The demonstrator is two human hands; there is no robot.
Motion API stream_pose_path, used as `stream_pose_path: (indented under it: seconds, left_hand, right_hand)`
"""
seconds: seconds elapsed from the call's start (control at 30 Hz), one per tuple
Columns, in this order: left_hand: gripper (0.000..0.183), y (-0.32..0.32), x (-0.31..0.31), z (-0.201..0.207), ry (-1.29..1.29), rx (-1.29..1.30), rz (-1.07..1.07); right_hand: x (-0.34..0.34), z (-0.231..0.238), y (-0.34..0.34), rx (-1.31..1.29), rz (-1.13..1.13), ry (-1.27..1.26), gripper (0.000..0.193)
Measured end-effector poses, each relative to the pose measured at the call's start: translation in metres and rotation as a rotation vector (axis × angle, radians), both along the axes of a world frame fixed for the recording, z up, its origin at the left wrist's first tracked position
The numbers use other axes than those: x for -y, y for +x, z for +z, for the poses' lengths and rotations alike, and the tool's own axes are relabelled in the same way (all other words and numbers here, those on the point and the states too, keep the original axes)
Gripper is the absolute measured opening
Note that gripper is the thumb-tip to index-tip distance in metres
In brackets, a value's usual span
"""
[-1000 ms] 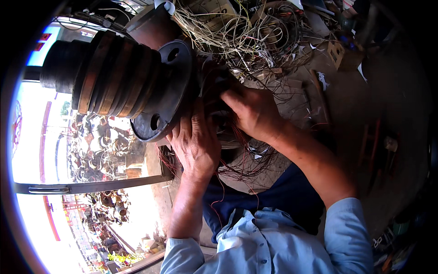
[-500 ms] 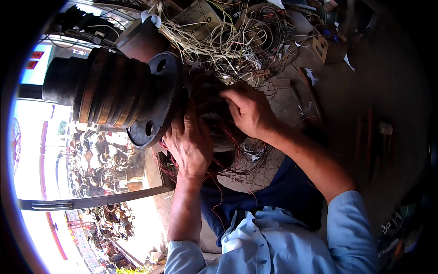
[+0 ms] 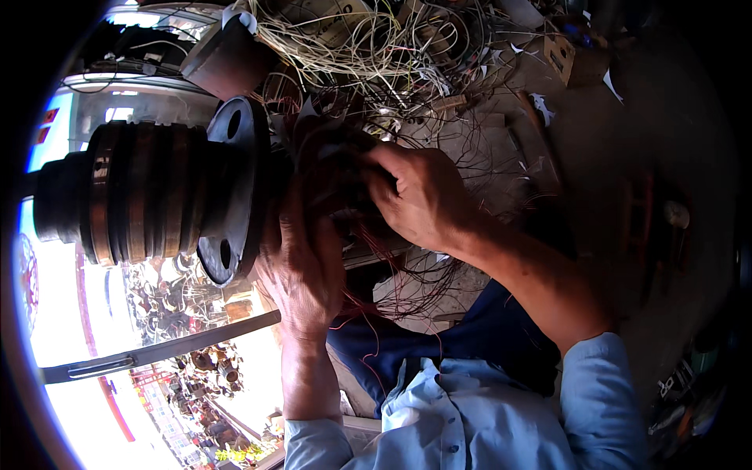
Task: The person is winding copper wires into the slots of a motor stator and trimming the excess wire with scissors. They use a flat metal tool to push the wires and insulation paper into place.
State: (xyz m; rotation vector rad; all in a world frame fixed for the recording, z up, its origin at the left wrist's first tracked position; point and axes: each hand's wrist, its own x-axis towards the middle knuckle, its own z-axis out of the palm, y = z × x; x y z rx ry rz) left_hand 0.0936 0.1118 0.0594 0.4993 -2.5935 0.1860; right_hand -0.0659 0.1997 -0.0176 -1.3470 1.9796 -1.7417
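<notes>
Shifted left and lower in view since the earlier frame: ringed shaft (image 3: pixel 145 192), lying sideways, round flange (image 3: pixel 235 188) at its right end. My left hand (image 3: pixel 301 270) is just beside the flange's lower right edge, fingers shadowed; grip: cannot tell. Red wires (image 3: pixel 370 243) hang between hands. My right hand (image 3: pixel 419 192) curls, fingertips hidden; hold unclear.

The dark, stepped machine part (image 3: pixel 149 192) lies sideways, narrow end leftward, with copper-coloured rings (image 3: pixel 100 196) around it. At its right stands a round metal plate (image 3: pixel 236 180) with two visible holes. Beyond, in shadow, thin reddish wires (image 3: pixel 376 244) hang in a loose tangle.
</notes>
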Motion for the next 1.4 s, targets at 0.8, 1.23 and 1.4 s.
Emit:
stream_pose_path:
  seconds: [0.8, 1.23, 1.4]
  left_hand:
    - [0.051, -0.013, -0.003, 0.001, -0.074, 0.108, 0.109]
    - [0.046, -0.018, -0.012, 0.0, -0.079, 0.096, 0.161]
    - [0.051, -0.011, -0.007, -0.007, -0.164, 0.049, 0.137]
  right_hand:
    - [0.0, -0.018, -0.006, -0.082, 0.135, -0.179, 0.021]
    - [-0.012, -0.019, 0.01, -0.18, 0.133, -0.23, 0.039]
    - [-0.013, -0.021, 0.011, -0.148, 0.158, -0.201, 0.042]
